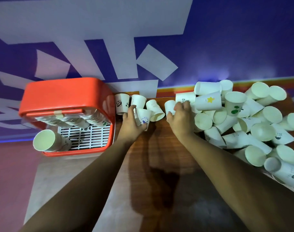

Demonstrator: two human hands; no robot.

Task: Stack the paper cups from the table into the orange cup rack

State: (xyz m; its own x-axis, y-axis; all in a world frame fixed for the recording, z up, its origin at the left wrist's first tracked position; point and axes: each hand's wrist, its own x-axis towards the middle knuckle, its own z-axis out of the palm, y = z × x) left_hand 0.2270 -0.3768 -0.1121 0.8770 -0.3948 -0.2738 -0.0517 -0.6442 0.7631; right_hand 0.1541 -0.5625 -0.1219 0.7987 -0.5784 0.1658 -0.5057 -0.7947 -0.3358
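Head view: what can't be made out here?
All head view.
Orange cup rack: stacked cups inside can't be counted; lid hides them, blurred.
Cup pile: cut off by the right edge; lower cups buried.
Right hand: grip on the plain cup unclear; fingertips out of sight.
Left hand: holds the blue-printed cup; print too small to read.

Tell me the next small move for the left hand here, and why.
Probably lift the blue-printed cup that the left hand grips and carry it left to the orange rack, where stacks already lie. The right hand holds a plain cup.
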